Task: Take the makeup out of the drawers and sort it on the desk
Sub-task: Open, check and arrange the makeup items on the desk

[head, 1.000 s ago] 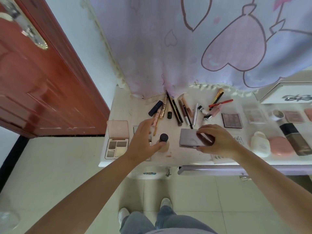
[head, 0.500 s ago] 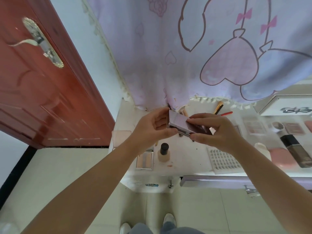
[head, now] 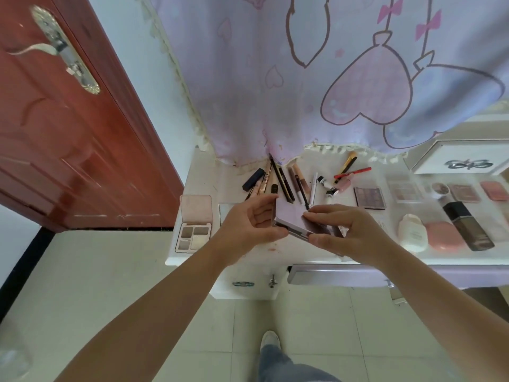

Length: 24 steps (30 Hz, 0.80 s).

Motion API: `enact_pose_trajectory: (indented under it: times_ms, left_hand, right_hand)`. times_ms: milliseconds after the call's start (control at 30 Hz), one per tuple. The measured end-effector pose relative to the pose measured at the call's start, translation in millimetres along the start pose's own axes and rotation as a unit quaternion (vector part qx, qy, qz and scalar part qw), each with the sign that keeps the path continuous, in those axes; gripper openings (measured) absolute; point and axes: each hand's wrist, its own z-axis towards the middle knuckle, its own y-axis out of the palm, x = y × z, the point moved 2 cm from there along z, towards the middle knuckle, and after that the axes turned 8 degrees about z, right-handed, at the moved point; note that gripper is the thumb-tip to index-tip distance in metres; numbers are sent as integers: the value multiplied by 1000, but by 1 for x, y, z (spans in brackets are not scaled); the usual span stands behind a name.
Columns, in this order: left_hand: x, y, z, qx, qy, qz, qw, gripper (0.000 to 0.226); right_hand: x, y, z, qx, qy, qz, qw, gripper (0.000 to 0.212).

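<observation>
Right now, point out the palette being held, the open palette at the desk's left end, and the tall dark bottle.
lilac palette [head: 292,216], head view, on its lid.
open palette [head: 193,236], head view, on its pans.
dark bottle [head: 466,226], head view, mid-body.

Left hand & right hand cover part of the lilac palette and the surface beneath. Curtain hides the pencil tips. Pink compact cut off at right edge. Labels too small to read.

Lilac compact, white desk, red-brown door, heart-patterned lilac curtain
</observation>
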Motion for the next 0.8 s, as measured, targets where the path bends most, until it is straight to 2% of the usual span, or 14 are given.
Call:
enact_pose_trajectory:
  times_ms: [67, 167, 300, 433, 533, 667, 733, 800]
  left_hand:
    - [-11, 6, -15, 8, -19, -16, 1000, 54]
    - [-28, 13, -36, 16, -47, -42, 998, 56]
    - [-47, 27, -51, -1, -73, -61, 995, 57]
    - [-59, 42, -53, -11, -91, -71, 993, 61]
    - [-63, 51, -46, -22, -102, -81, 991, 61]
    - [-78, 62, -24, -61, -151, -81, 983, 60]
    - [-89, 69, -13, -35, -179, -71, 981, 57]
    - [-104, 74, -4, 26, -234, -97, 967, 58]
  right_hand:
    - [0, 7, -11, -16, -5, -4, 1000, 58]
    - [4, 19, -27, -39, -21, -29, 999, 67]
    - [15, 25, -45, -60, -11, -67, 996, 71]
    - [25, 17, -54, -78, 42, -8, 996, 53]
    - [39, 5, -48, -98, 48, -11, 994, 42]
    - [73, -9, -24, -140, 127, 4, 982, 31]
    - [92, -10, -7, -167, 145, -27, 975, 28]
    - [105, -6, 10, -191, 156, -27, 969, 25]
